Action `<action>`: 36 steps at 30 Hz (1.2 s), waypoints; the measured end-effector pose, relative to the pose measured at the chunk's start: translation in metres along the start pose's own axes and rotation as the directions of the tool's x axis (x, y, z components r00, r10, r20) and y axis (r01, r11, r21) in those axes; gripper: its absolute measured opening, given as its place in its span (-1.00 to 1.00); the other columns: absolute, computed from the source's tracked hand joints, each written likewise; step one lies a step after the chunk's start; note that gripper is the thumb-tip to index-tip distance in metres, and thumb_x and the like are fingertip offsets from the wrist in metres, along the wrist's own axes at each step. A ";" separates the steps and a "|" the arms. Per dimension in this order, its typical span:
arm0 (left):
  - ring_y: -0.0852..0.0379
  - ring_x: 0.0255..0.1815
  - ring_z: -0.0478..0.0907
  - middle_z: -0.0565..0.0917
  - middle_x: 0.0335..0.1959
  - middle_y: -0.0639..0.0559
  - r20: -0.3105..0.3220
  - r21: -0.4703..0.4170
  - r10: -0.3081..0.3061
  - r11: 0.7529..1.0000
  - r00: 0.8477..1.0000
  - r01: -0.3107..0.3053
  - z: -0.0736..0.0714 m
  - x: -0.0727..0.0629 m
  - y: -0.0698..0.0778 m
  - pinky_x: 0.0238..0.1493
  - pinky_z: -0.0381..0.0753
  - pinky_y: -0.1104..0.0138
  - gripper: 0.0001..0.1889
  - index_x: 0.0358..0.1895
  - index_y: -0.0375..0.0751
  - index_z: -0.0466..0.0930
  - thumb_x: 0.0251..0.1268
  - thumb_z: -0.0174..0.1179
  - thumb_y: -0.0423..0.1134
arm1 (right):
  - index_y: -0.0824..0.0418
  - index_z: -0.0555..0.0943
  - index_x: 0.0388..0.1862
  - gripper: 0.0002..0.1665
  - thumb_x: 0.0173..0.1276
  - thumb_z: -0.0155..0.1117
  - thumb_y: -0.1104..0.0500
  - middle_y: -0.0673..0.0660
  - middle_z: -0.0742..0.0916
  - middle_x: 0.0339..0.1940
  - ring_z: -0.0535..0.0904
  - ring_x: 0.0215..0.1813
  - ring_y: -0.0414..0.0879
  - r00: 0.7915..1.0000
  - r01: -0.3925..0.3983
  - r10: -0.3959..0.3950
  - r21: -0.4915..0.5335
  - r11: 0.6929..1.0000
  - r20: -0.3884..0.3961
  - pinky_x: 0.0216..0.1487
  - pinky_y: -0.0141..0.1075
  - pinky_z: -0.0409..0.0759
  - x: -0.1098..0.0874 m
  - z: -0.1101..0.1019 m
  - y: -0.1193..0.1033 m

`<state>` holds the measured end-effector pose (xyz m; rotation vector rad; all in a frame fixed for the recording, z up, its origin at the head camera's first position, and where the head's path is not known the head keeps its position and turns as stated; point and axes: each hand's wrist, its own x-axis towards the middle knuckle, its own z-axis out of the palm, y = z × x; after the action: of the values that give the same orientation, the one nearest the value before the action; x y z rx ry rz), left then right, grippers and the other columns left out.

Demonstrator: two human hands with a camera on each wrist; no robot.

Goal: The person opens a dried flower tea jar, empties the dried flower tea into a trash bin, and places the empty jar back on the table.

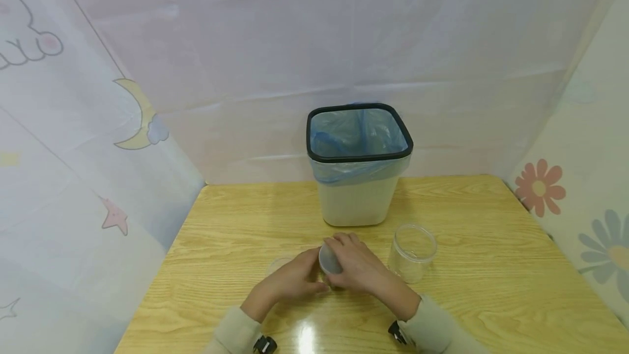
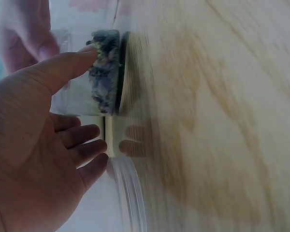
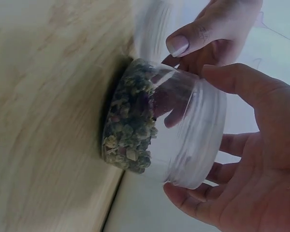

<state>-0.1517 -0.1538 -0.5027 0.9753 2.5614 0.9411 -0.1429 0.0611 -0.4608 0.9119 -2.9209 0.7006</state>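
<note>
A clear round jar (image 3: 162, 130) stands on the table between both hands, its lower part filled with dark, coarse dried bits (image 2: 105, 72). Around its pale lid (image 1: 329, 260) curl the fingers and thumb of my right hand (image 1: 357, 264), gripping from above. On the jar's other side is my left hand (image 1: 297, 277), with the thumb extended over the jar wall in the left wrist view and the other fingers loosely spread. Close beside the left hand lies a clear round plastic piece (image 2: 128, 193), partly hidden by that hand in the head view.
An uncovered clear jar (image 1: 411, 253) stands to the right of the right forearm. Behind the hands is a white bin (image 1: 358, 198) with a black rim and blue liner. Patterned sheets (image 1: 255, 70) hang at the back and sides of the wooden table (image 1: 236, 217).
</note>
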 end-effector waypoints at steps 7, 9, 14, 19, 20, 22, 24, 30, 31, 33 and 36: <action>0.18 0.42 0.37 0.39 0.42 0.24 -0.056 -0.123 0.069 0.990 0.996 -0.075 0.003 0.006 0.003 0.40 0.43 0.10 -0.04 0.62 0.24 -0.06 0.29 0.39 0.07 | 0.21 0.47 0.42 -0.09 0.15 0.55 -0.10 0.23 0.57 0.31 0.50 0.23 0.14 0.997 -0.073 0.075 0.082 0.994 -0.022 0.00 0.00 0.63 -0.001 -0.016 -0.003; 0.17 0.45 0.33 0.35 0.45 0.26 -0.072 -0.140 0.043 0.989 0.996 -0.053 0.003 0.007 0.005 0.42 0.41 0.05 -0.02 0.62 0.27 -0.07 0.25 0.38 0.16 | 0.22 0.47 0.42 -0.10 0.15 0.55 -0.08 0.21 0.57 0.30 0.50 0.22 0.11 0.996 -0.072 0.076 0.100 0.992 -0.042 0.00 -0.02 0.63 -0.003 -0.021 -0.004; 0.17 0.40 0.37 0.36 0.43 0.28 -0.119 -0.211 -0.016 0.977 0.993 -0.010 0.004 0.010 0.014 0.36 0.45 0.04 0.04 0.62 0.30 -0.09 0.18 0.38 0.29 | 0.17 0.45 0.46 -0.08 0.16 0.57 -0.08 0.20 0.58 0.31 0.49 0.26 0.11 0.994 -0.056 0.065 0.109 0.993 -0.086 0.08 0.01 0.60 -0.005 -0.033 -0.006; 0.15 0.32 0.43 0.39 0.40 0.21 -0.167 -0.268 -0.030 0.963 0.986 -0.016 0.005 0.014 0.021 0.29 0.49 0.06 0.05 0.63 0.23 -0.05 0.16 0.42 0.23 | 0.11 0.43 0.48 -0.07 0.17 0.57 -0.08 0.18 0.58 0.31 0.48 0.28 0.12 0.994 -0.053 0.065 0.130 0.990 -0.087 0.10 0.03 0.60 -0.008 -0.044 -0.011; 0.13 0.33 0.42 0.39 0.41 0.19 -0.173 -0.283 -0.033 0.959 0.984 -0.017 0.005 0.014 0.022 0.30 0.48 0.05 0.05 0.63 0.21 -0.04 0.16 0.43 0.21 | 0.10 0.43 0.48 -0.08 0.18 0.56 -0.08 0.17 0.57 0.32 0.48 0.29 0.12 0.994 -0.052 0.064 0.133 0.990 -0.088 0.11 0.04 0.60 -0.009 -0.046 -0.012; 0.10 0.33 0.42 0.39 0.42 0.15 -0.188 -0.314 -0.031 0.949 0.982 -0.030 0.006 0.016 0.024 0.31 0.48 0.05 0.04 0.62 0.18 -0.02 0.16 0.45 0.15 | 0.10 0.43 0.48 -0.09 0.18 0.56 -0.09 0.16 0.58 0.32 0.48 0.29 0.12 0.994 -0.046 0.059 0.136 0.990 -0.093 0.09 0.05 0.60 -0.011 -0.051 -0.013; 0.08 0.34 0.43 0.39 0.42 0.11 -0.200 -0.344 -0.021 0.937 0.980 -0.050 0.006 0.018 0.026 0.31 0.48 0.06 0.03 0.62 0.15 -0.01 0.17 0.47 0.08 | 0.10 0.44 0.47 -0.09 0.19 0.56 -0.09 0.16 0.57 0.32 0.48 0.29 0.12 0.994 -0.035 0.049 0.132 0.991 -0.099 0.09 0.04 0.61 -0.012 -0.055 -0.015; 0.10 0.31 0.43 0.40 0.40 0.13 -0.216 -0.367 -0.016 0.928 0.976 -0.066 0.005 0.021 0.032 0.30 0.47 0.08 0.02 0.60 0.16 0.03 0.14 0.50 0.03 | 0.11 0.43 0.47 -0.08 0.18 0.56 -0.12 0.14 0.57 0.32 0.49 0.27 0.09 0.995 -0.004 0.015 0.116 0.993 -0.095 0.08 0.01 0.61 -0.015 -0.062 -0.014; 0.11 0.32 0.42 0.40 0.41 0.15 -0.215 -0.359 -0.022 0.931 0.976 -0.058 0.005 0.021 0.034 0.32 0.46 0.08 0.02 0.60 0.18 0.03 0.13 0.51 0.05 | 0.11 0.44 0.47 -0.08 0.18 0.56 -0.13 0.14 0.57 0.32 0.49 0.27 0.09 0.996 0.001 0.010 0.114 0.993 -0.092 0.08 0.01 0.61 -0.015 -0.063 -0.014; 0.09 0.37 0.40 0.39 0.43 0.15 -0.209 -0.337 -0.016 0.940 0.978 -0.057 0.005 0.021 0.035 0.36 0.42 0.03 0.03 0.61 0.17 0.02 0.13 0.50 0.08 | 0.10 0.44 0.47 -0.08 0.18 0.56 -0.13 0.14 0.57 0.33 0.49 0.29 0.09 0.996 0.006 0.003 0.113 0.994 -0.088 0.07 0.02 0.61 -0.016 -0.064 -0.013; 0.07 0.47 0.32 0.33 0.49 0.18 -0.200 -0.302 -0.012 0.952 0.980 -0.050 0.005 0.021 0.038 0.44 0.34 -0.05 0.05 0.62 0.21 -0.01 0.13 0.48 0.14 | 0.09 0.44 0.46 -0.09 0.19 0.55 -0.15 0.14 0.57 0.34 0.49 0.30 0.11 0.997 0.008 0.001 0.113 0.994 -0.083 0.07 0.04 0.61 -0.018 -0.065 -0.011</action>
<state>-0.1456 -0.1158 -0.4820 0.8548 2.4565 1.4575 -0.1301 0.0897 -0.4001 0.8736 -2.8321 0.8889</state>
